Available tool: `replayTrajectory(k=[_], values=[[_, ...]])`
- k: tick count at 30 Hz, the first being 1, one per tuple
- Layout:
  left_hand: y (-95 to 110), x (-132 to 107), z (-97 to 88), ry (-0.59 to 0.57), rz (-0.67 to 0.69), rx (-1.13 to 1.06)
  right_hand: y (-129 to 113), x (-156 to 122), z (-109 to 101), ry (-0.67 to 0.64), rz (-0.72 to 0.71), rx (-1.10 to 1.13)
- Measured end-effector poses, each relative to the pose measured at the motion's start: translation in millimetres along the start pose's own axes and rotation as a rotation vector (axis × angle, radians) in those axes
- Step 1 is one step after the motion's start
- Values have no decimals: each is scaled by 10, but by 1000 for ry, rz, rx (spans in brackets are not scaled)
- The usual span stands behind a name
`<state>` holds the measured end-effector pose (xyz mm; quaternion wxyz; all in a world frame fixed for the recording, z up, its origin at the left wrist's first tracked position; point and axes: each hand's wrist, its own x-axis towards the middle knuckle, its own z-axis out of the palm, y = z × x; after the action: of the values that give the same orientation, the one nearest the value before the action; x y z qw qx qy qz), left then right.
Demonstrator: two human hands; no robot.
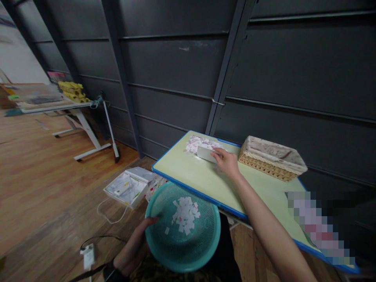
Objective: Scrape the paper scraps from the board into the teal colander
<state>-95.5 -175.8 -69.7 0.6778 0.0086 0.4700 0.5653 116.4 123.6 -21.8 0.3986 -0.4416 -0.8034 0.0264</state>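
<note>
My left hand (138, 241) grips the left rim of a round teal plastic colander (205, 250), thumb over the edge. Small cut pieces of white paper (185, 213) lie in a heap inside it, held just below the table's front edge. My right hand (225, 159) is closed on a flat, rectangular scraper-like blade (206, 154), whose handle is hidden by the fingers. The blade stands on edge on the pale yellow table (179, 164), against the near side of a pile of paper scraps (198, 143) with pinkish marks.
A wicker basket (270, 166) with a cloth lining stands at the table's back right. On the floor to the left are an open white box (129, 188) and a power adapter (88, 256) with cables. Another table (53, 105) stands farther left, beside a broom (110, 125).
</note>
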Motion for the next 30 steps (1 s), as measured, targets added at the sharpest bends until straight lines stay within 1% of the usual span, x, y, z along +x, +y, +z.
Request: replayTrajectory(k=[3,7,10,12,16,21,26,30], values=[[-14,10,-10,27,-10,19,-18,-5,-32,11,12,21],[-10,4,-7,19,8,11,-26,-17,-35,16,5,18],[3,-16,8,43,-9,28,-20,-23,-26,-10,-8,-7],[11,-28,18,38,-8,30,-14,-23,-36,-34,-15,-22],[15,-32,22,4,10,36,4,-17,-111,-41,-12,-62],[9,-18,2,44,-4,54,44,-11,-247,-2,0,-99],[10,-17,2,50,-7,40,80,-6,-361,5,34,-28],[8,-3,6,57,-27,38,100,18,-406,-45,70,118]])
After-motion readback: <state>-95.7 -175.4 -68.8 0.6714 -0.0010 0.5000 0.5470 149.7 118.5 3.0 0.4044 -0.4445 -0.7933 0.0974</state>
